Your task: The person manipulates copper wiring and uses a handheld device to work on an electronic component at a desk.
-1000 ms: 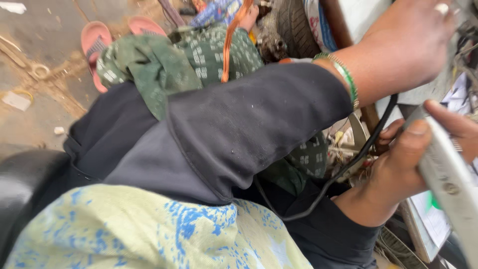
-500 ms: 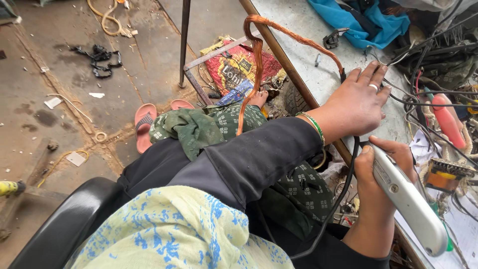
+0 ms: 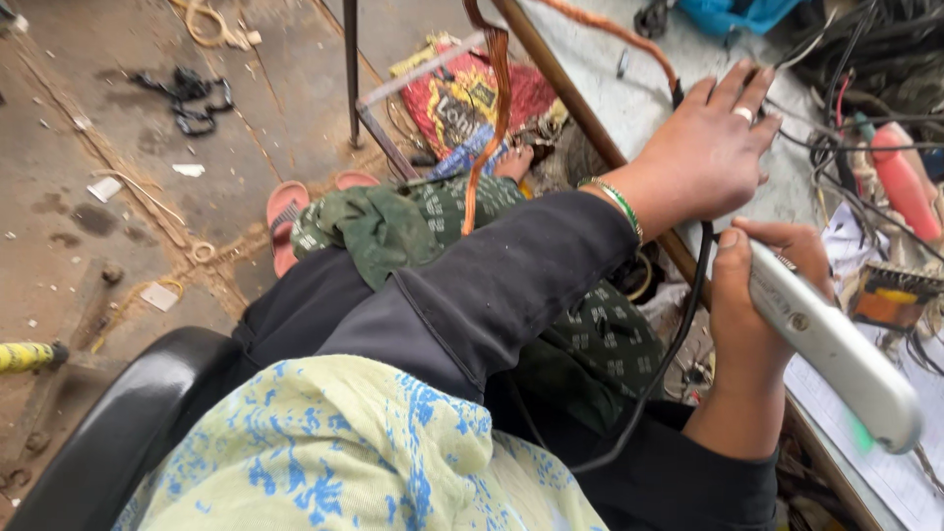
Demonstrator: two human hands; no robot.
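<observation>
Right now the right hand [image 3: 752,324] has its fingers wrapped round a white tool [image 3: 831,344], held over the table [image 3: 639,98] edge. Left hand [image 3: 713,147] lies flat, fingers spread, on the tabletop beside black wires [image 3: 855,59]; the tool touches nothing yet, so the work looks barely begun.

A long white handheld tool [image 3: 836,349] with a black cord [image 3: 678,334] lies slanted over the table edge.

Red-yellow printed pkg bag [image 3: 462,98] on floor under table edge, crumpled, beside metal frame [image 3: 351,69].
</observation>
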